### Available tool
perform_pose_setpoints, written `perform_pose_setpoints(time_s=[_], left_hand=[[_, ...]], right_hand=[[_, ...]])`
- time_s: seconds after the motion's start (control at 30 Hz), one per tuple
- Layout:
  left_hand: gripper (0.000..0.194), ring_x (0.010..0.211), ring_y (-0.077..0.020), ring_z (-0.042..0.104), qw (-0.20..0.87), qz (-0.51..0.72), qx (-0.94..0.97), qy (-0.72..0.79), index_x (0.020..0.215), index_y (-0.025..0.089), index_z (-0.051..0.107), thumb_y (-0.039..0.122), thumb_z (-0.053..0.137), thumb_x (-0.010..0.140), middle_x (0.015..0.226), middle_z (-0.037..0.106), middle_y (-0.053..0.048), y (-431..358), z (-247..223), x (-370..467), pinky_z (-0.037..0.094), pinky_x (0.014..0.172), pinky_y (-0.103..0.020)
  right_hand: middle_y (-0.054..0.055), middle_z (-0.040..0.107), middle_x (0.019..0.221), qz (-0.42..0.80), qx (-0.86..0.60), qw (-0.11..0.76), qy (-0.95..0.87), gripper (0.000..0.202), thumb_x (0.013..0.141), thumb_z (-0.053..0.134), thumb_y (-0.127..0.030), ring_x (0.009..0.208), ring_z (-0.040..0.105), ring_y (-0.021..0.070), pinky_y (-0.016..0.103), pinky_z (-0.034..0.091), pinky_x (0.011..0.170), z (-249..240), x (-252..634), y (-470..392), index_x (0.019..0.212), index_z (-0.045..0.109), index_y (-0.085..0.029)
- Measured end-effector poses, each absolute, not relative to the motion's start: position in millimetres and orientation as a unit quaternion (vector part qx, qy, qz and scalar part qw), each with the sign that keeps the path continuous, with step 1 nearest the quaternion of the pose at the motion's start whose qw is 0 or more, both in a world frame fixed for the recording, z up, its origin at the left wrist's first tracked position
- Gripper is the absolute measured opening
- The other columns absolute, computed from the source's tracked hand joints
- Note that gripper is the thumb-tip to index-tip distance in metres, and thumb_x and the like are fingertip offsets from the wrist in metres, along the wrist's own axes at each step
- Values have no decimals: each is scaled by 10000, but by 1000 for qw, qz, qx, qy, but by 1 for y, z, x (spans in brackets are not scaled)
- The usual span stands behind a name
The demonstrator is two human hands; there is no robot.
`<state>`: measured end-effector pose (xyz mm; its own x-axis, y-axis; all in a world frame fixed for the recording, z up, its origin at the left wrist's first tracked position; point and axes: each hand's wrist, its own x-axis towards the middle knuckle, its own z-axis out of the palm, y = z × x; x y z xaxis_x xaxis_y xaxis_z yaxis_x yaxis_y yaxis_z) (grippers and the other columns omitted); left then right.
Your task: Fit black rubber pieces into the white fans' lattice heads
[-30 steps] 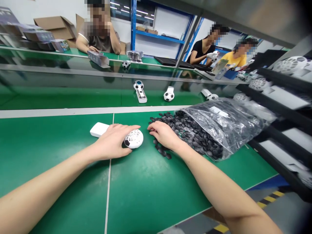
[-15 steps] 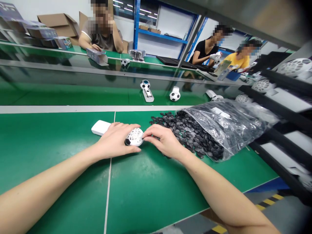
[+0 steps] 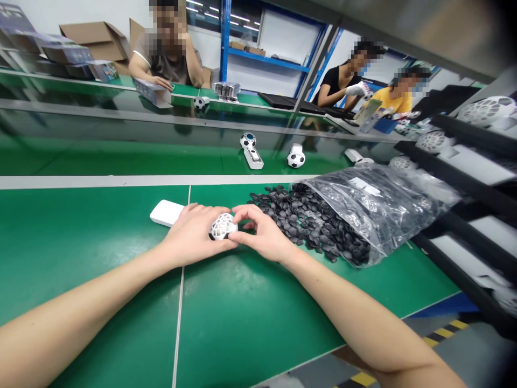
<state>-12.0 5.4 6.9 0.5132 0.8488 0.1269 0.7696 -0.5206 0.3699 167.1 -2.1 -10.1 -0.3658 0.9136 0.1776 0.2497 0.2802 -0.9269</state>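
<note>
Two bare hands meet at one white handheld device, low over the green worktable (image 3: 242, 323). The left hand (image 3: 197, 234) is curled round its football-patterned head (image 3: 223, 226), fingers along the far side and thumb along the near side, holding it firmly. The right hand (image 3: 262, 234) is partly open, with thumb and forefinger set apart against the head's right edge; whether they pinch a small piece there, I cannot tell. The device's one white handle (image 3: 166, 212) sticks out to the left beyond the left hand's knuckles. Just beyond the right hand lies one heap of black plastic pieces (image 3: 291, 213), too many to count, spilling from the mouth of one clear plastic bag (image 3: 388, 199). Past the table's pale edge, three more football-headed devices (image 3: 296, 157) lie well apart on a glossy green lane. On the far bench sit one small football-patterned ball (image 3: 200, 102) and one carton (image 3: 153, 92) under a co-worker's hand. Three co-workers are in view, and at the right stands one rack of black trays (image 3: 464, 221) holding several white parts
</note>
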Motion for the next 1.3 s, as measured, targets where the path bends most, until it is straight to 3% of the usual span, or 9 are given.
perform_pose_setpoints(time_s=[0.23, 0.33, 0.43, 0.57, 0.63, 0.73, 0.97, 1.17, 1.3], left_hand=[[540, 899, -253, 540, 167, 150, 858, 462, 1100, 222, 543, 547, 566, 669, 1005, 631, -44, 9, 9, -13, 385, 815, -391], [607, 979, -270, 502, 199, 110, 873, 431, 1167, 230, 505, 562, 577, 663, 1049, 603, -62, 10, 12, -21, 378, 846, -397], [735, 1128, -318, 399, 181, 100, 882, 424, 1219, 230, 461, 631, 585, 616, 1188, 530, -90, 8, 11, -23, 302, 940, -459], [710, 1125, -332, 404, 138, 136, 856, 479, 1123, 174, 516, 694, 507, 639, 1125, 559, -126, 4, 10, -18, 211, 991, -531], [667, 1139, -313, 421, 171, 116, 866, 455, 1122, 177, 513, 661, 517, 662, 1142, 561, -120, 5, 13, -17, 173, 1024, -528], [668, 1280, -321, 269, 223, 61, 879, 416, 1212, 219, 457, 566, 590, 656, 1290, 474, -95, 6, 18, -22, 113, 1053, -536], [581, 1338, -296, 99, 271, 86, 860, 423, 1260, 212, 385, 257, 521, 698, 1402, 317, -95, -1, 14, -23, 324, 999, -444], [588, 1343, -237, 110, 297, 81, 873, 379, 1238, 240, 390, 189, 518, 666, 1438, 242, -88, 4, 16, -25, 316, 1005, -397], [591, 1345, -229, 103, 301, 79, 872, 379, 1240, 242, 387, 195, 528, 668, 1437, 247, -90, 6, 16, -25, 338, 985, -378]], right_hand=[[35, 594, 973, 588, -379, 371, -611, 362, 667, 675, -182, 917, 587, 148, 337, 462, 850, -12, 164, 4, 958, 460, -192], [47, 607, 952, 498, -437, 386, -642, 229, 730, 620, -244, 882, 582, 144, 332, 460, 837, -6, 181, 18, 923, 520, -171], [37, 603, 873, 268, -527, 411, -694, 112, 760, 583, -247, 781, 556, 144, 326, 456, 772, -2, 205, 32, 841, 584, -171], [24, 572, 755, 81, -548, 319, -769, 57, 760, 595, -196, 772, 520, 163, 327, 421, 767, -6, 220, 37, 724, 638, -188], [35, 575, 776, 67, -541, 276, -792, 66, 769, 604, -229, 801, 509, 176, 331, 413, 775, -11, 217, 35, 764, 662, -196], [64, 582, 854, 37, -544, 222, -808, 131, 777, 605, -283, 846, 482, 205, 343, 411, 765, -16, 208, 32, 854, 679, -206], [67, 599, 886, 28, -555, 156, -817, 111, 789, 591, -232, 871, 479, 214, 330, 411, 752, -17, 204, 34, 858, 673, -200], [83, 616, 789, -26, -514, 180, -838, 183, 861, 457, -206, 785, 506, 215, 343, 404, 727, -15, 206, 34, 852, 639, -180], [42, 623, 816, 57, -481, 272, -832, 224, 847, 408, -119, 802, 545, 173, 311, 433, 755, -9, 204, 27, 863, 619, -194]])
